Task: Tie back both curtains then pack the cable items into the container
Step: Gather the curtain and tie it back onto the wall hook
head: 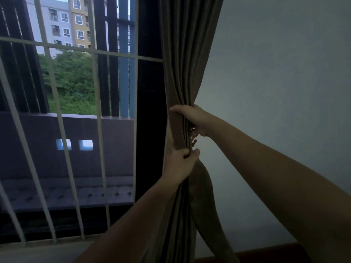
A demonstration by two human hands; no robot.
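Right of the barred window (pixel 76 111), the curtain (pixel 182 73) is gathered against the wall (pixel 284 73). It is clenched low by the left hand (pixel 178 164) and wrapped higher by the right hand (pixel 193 118), probably for tying.

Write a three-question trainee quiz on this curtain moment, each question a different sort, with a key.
1. True or false: both hands grip the gathered curtain.
2. Which hand is higher on the bunch? A) left hand B) right hand C) they are level
3. Fill in: the curtain is bunched beside the ____, at the right edge of the barred window.

Key: 1 true; 2 B; 3 wall.
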